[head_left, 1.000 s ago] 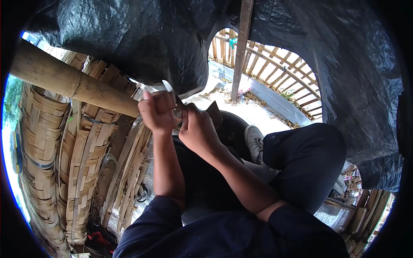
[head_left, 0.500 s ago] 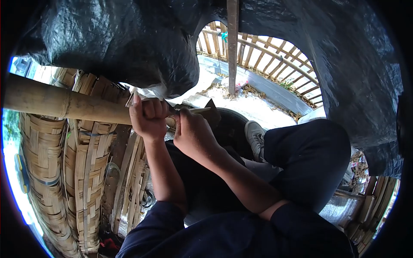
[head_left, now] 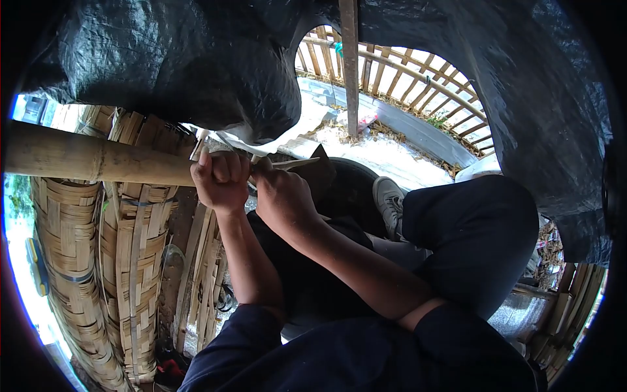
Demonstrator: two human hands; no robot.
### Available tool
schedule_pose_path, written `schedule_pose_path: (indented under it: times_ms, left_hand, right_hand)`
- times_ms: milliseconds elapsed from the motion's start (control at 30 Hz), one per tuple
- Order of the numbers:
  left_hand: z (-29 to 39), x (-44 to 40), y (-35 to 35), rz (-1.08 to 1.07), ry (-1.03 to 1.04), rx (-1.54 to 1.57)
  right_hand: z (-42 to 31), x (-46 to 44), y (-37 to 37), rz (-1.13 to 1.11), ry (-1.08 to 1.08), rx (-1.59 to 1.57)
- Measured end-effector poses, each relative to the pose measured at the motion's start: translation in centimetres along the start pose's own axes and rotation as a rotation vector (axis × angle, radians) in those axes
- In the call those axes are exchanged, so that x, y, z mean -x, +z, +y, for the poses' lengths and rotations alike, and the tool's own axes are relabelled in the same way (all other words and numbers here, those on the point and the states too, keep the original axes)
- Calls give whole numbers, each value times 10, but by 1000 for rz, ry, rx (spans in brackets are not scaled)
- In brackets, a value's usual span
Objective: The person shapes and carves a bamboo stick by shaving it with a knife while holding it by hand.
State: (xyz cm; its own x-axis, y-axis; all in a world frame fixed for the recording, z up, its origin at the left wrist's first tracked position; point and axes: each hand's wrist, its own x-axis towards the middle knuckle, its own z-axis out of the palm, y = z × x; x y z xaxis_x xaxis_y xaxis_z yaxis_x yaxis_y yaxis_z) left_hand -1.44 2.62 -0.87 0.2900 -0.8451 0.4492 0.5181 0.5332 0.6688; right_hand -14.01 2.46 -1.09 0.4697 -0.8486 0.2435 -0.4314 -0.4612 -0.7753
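Note:
My left hand is closed in a fist beside the end of a thick bamboo pole, with a pale tip standing out above its thumb. What it grips is mostly hidden. Pressed close on its right, my right hand is closed around a thin piece whose pale, pointed end sticks out to the right. A short light stub shows between the two hands. Behind them hangs a dark plastic sheet.
Rolled woven bamboo stands at the left. A dark upright post hangs ahead, with a bamboo fence beyond. A shoe and bent knee are at the right, by a round black object.
Both hands have moved slightly left and down, staying close together. The light blade-like tip above my left hand no longer shows as before, and a pale point now extends right of my right hand.

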Motion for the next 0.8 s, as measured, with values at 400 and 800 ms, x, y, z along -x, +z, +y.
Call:
schedule_pose_path:
  times_ms: [400, 800]
  left_hand:
    - [5, 3, -11, 180, 19, -63]
    - [-5, -2, 29, 23, 31, -131]
  right_hand:
    - [-13, 0, 10, 52, -9, 96]
    - [-14, 7, -23, -67, 32, 278]
